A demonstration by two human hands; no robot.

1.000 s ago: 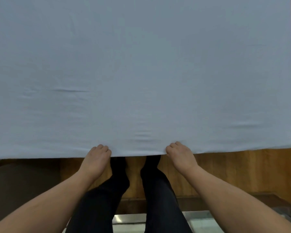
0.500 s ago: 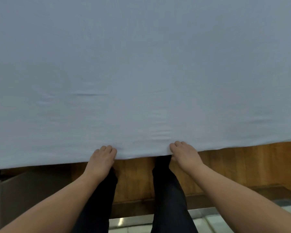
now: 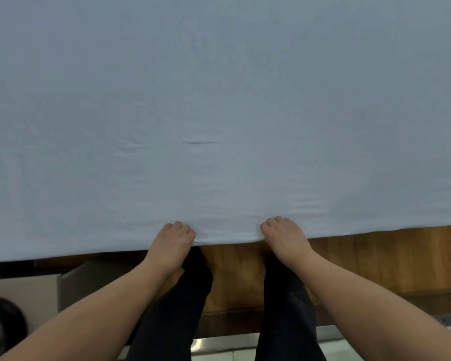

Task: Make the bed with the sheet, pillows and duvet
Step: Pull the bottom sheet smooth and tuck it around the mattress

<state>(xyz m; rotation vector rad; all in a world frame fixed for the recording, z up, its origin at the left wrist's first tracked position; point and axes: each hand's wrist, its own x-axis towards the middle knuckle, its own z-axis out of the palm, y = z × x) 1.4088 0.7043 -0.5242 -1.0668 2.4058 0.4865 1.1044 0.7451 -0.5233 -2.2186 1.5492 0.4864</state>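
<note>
Both hands hold the near hem of the pale blue sheet [image 3: 219,113], fingers curled under its edge: the left hand [image 3: 173,242] and the right hand [image 3: 284,238] sit close together, knuckles up. Beyond the grip the sheet spreads flat, with small creases. Below the hem runs the wooden bed frame [image 3: 375,261], the person's dark-trousered legs [image 3: 284,308] against it. Left of the left forearm stands a cardboard box [image 3: 31,295] beside a dark round object [image 3: 0,327].

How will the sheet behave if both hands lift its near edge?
The sheet is probably floppy: small wrinkles bunch where the left hand and right hand grip its edge. It looks thin, so likely light. Between the hands it would probably sag.
</note>
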